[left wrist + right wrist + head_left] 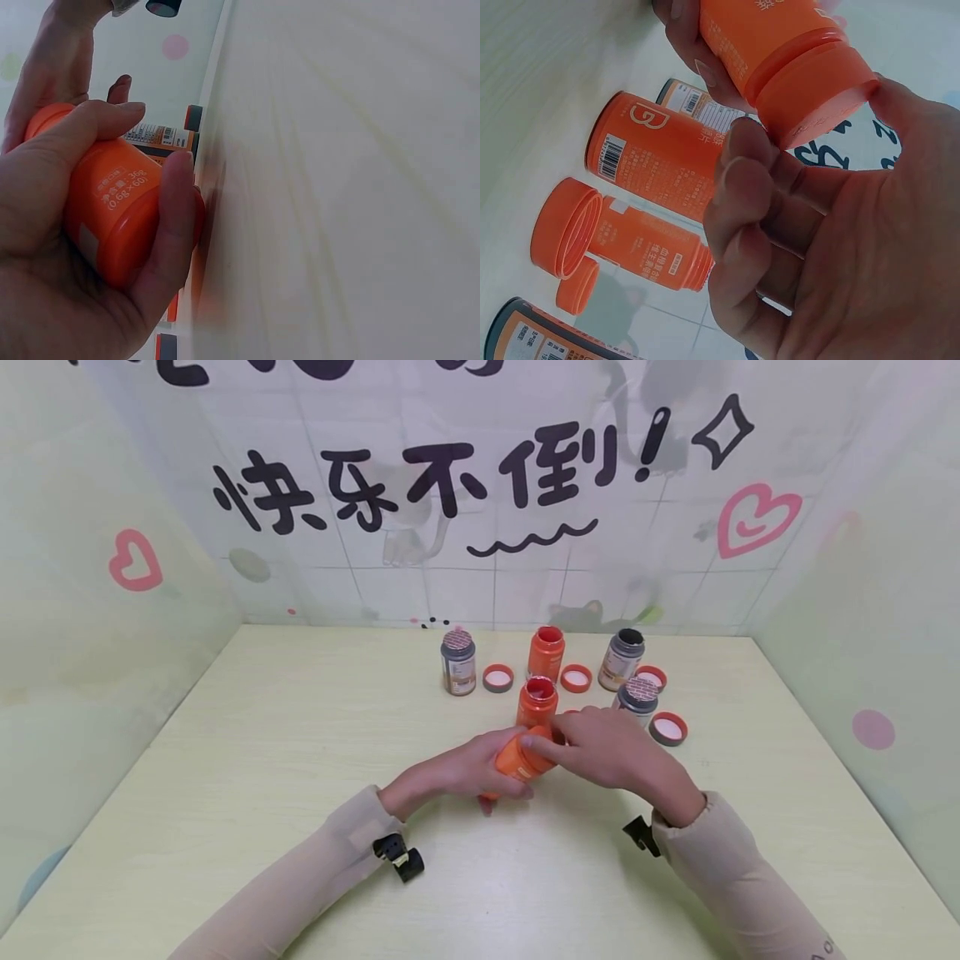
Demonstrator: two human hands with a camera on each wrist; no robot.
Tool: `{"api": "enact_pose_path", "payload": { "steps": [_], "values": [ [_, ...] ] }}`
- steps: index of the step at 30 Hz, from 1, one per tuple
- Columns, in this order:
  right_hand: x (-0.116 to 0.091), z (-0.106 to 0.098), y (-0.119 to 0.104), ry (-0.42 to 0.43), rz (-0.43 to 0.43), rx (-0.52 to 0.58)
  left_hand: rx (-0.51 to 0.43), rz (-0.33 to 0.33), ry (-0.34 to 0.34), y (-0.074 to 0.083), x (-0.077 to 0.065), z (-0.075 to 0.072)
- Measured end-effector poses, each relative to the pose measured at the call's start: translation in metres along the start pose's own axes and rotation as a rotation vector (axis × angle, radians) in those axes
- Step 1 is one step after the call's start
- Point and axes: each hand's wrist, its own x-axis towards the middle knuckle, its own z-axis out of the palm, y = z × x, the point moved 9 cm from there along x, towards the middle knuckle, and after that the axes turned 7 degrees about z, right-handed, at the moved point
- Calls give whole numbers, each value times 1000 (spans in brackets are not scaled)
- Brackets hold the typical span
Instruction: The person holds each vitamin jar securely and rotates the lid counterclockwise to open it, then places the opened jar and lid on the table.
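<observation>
Over the table, just in front of an uncapped orange bottle, my left hand grips another orange bottle. In the left wrist view the fingers and thumb wrap round its body, which lies tilted in the palm. My right hand is at the top end of that bottle. The right wrist view shows its orange screw cap seated on the neck, pinched between thumb and fingertips.
Behind stand another uncapped orange bottle, a grey bottle with a patterned seal, a dark-mouthed grey bottle and a second sealed grey one. Loose caps lie beside them, including one at right. A printed wall borders the table.
</observation>
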Motion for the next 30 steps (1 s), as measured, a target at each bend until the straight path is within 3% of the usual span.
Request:
{"api": "enact_pose_path", "payload": {
  "steps": [7, 30],
  "values": [
    [-2, 1, -1, -13, -17, -22, 9, 6, -4, 0, 0, 0],
    [1, 3, 4, -53, -16, 78, 0, 12, -2, 1, 1, 0]
  ]
}}
